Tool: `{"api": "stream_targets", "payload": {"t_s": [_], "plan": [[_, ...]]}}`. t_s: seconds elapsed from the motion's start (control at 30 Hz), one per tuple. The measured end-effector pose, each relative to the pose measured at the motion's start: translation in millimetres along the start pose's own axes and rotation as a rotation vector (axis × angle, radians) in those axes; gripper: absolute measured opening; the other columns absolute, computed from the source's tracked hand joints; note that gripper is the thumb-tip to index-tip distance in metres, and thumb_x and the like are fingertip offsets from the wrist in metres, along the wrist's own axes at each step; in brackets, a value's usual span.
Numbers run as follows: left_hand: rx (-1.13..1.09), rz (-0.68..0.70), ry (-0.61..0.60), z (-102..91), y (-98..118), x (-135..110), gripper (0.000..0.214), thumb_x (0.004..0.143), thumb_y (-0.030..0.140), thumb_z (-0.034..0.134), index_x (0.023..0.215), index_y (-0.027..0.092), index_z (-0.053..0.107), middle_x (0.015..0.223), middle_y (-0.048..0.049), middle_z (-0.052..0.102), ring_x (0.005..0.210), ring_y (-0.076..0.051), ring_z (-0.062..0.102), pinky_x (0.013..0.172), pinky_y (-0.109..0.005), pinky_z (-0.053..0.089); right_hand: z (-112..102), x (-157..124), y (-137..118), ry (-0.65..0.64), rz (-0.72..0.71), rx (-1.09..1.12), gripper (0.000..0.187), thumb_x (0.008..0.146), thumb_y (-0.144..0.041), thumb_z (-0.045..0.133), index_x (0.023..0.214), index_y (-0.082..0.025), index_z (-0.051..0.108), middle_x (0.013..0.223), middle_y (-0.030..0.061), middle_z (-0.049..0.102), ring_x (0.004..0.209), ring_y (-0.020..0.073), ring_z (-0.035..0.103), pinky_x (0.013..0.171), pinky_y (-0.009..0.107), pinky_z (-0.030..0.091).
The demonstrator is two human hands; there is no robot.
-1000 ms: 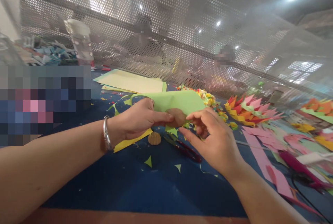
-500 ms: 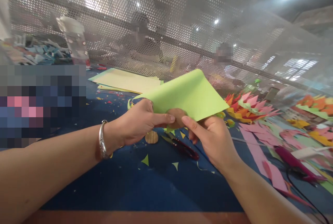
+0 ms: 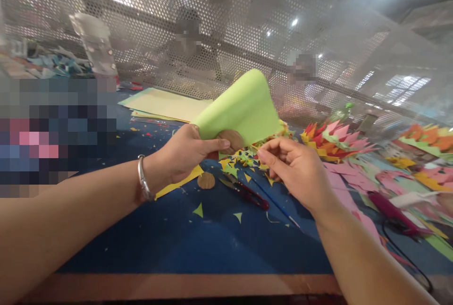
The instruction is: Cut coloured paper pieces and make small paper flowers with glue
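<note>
My left hand (image 3: pixel 184 158) pinches a light green paper sheet (image 3: pixel 244 106) together with a brown round disc (image 3: pixel 231 141), the thumb pressed on the disc. The sheet is bent over, its rounded top pointing up. Just off the sheet's lower right edge is my right hand (image 3: pixel 286 163), thumb and forefinger pinched together; what lies between them, if anything, is too small to make out. Below the hands, a second round disc (image 3: pixel 206 181), dark-red-handled scissors (image 3: pixel 253 195) and a thin blue stick (image 3: pixel 278 203) lie on the dark blue table cover.
Paper sheets (image 3: pixel 166 104) are stacked behind my left hand. Green and yellow scraps (image 3: pixel 244 157) lie beyond the scissors. At right are folded paper crowns (image 3: pixel 336 139), pink strips and a magenta corded tool (image 3: pixel 396 213). A lidded bottle (image 3: pixel 95 45) stands back left, before a perforated screen (image 3: pixel 141 26).
My right hand has come off the disc and the sheet and moved slightly right. The sheet's right side has swung up and left, bending more. My left hand keeps its hold.
</note>
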State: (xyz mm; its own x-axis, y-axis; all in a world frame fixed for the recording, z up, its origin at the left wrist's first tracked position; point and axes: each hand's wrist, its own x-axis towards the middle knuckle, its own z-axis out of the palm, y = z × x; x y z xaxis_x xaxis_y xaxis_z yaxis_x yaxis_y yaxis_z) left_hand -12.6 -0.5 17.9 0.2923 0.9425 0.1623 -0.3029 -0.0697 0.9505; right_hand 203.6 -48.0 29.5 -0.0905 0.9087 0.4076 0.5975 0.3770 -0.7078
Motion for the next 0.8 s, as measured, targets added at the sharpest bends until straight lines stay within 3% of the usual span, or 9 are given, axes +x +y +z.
{"api": "stream_targets", "payload": {"t_s": [0.2,0.3,0.4,0.53,0.67,0.8], "plan": [[-0.033,-0.010,0.022,-4.5,-7,4,0.038,0.064,0.017,0.089,0.099,0.012,0.075,0.093,-0.0084,0.079,0.082,-0.021,0.073,0.071,-0.029,0.058,5,-17,-7,-0.377,0.035,-0.396,0.011,0.087,-0.031,0.074,0.085,-0.021,0.071,0.074,0.0009,0.068,0.064,0.0167,0.063,0.058,0.029,0.047],[-0.037,-0.011,0.017,-1.7,-6,2,0.038,0.064,0.015,0.088,0.100,0.010,0.075,0.093,-0.0101,0.079,0.081,-0.021,0.073,0.069,-0.028,0.058,16,-22,-10,-0.419,-0.064,-0.596,0.004,0.084,-0.022,0.075,0.085,-0.020,0.072,0.081,0.0030,0.068,0.071,0.0190,0.062,0.063,0.031,0.046],[-0.055,-0.008,0.019,0.0,-5,1,0.037,0.065,0.013,0.086,0.100,0.010,0.075,0.094,-0.0096,0.079,0.083,-0.020,0.073,0.069,-0.027,0.058,21,-20,-9,-0.420,-0.099,-0.625,0.009,0.085,-0.012,0.067,0.080,-0.019,0.069,0.083,0.0032,0.065,0.073,0.0185,0.061,0.066,0.032,0.045],[-0.091,-0.003,0.023,-2.2,-4,3,0.028,0.068,0.013,0.083,0.094,0.010,0.074,0.094,-0.0102,0.078,0.085,-0.020,0.072,0.076,-0.030,0.059,20,-19,-5,-0.374,-0.074,-0.494,0.011,0.083,-0.010,0.063,0.077,-0.019,0.062,0.084,0.0025,0.062,0.074,0.0169,0.059,0.068,0.031,0.046],[-0.105,0.006,0.037,-6.3,-8,7,0.032,0.068,0.018,0.086,0.096,0.009,0.073,0.099,-0.0129,0.076,0.087,-0.021,0.071,0.077,-0.031,0.058,16,-20,1,-0.303,0.114,-0.143,0.011,0.087,-0.021,0.057,0.077,-0.022,0.054,0.070,-0.0023,0.057,0.058,0.0136,0.053,0.053,0.027,0.040],[-0.133,-0.003,0.039,-6.4,-11,7,0.035,0.067,0.020,0.088,0.097,0.010,0.073,0.103,-0.0131,0.076,0.090,-0.022,0.071,0.079,-0.033,0.058,17,-20,4,-0.238,0.229,0.102,0.013,0.081,-0.026,0.060,0.074,-0.022,0.050,0.065,-0.0049,0.054,0.053,0.0109,0.048,0.050,0.025,0.036]]}}
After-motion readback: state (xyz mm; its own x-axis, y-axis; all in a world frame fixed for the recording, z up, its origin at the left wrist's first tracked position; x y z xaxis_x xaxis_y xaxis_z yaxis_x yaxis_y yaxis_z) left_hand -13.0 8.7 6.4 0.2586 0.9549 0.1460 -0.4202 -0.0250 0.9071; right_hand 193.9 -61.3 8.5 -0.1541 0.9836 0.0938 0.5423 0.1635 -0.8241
